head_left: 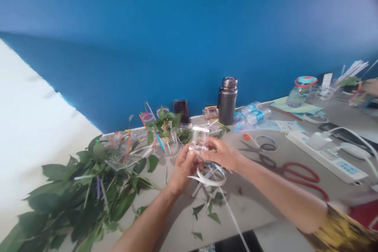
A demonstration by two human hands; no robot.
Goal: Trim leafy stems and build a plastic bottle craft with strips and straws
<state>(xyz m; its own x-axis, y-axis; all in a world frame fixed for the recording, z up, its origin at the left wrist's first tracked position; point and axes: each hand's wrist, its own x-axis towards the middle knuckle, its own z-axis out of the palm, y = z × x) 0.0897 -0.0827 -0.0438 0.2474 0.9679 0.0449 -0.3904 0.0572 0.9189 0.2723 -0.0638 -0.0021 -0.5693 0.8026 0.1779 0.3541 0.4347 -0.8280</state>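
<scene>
**Backdrop:** big blue sheet running along the back of the bench, white cloth off to the left, pretty washed out

**Table:** long grey work table, packed with stuff

**Left end:** huge pile of leafy green cuttings, with a few clear cups stuffed with leaves and colored straws just behind

**Back row:** dark steel thermos, plastic water bottles lying on their side, glass jar with a red-trimmed lid further right

**Right end:** white power strip with a charger plugged in, plus another person's hand way up in the corner, well apart

**Near the hands:** red-handled scissors and black-handled scissors, both lying open-bladed on the table, tape roll just behind

**Under the hands:** loop of white paper strip, loose leaf scraps nearby

**Left hand:** fingers curled, cupped snugly around the base of the cup

**Right hand:** partly closed, fingers wrapped against the cup's side

**Clear plastic cup:** upright, up off the table, gripped between both hands
</scene>
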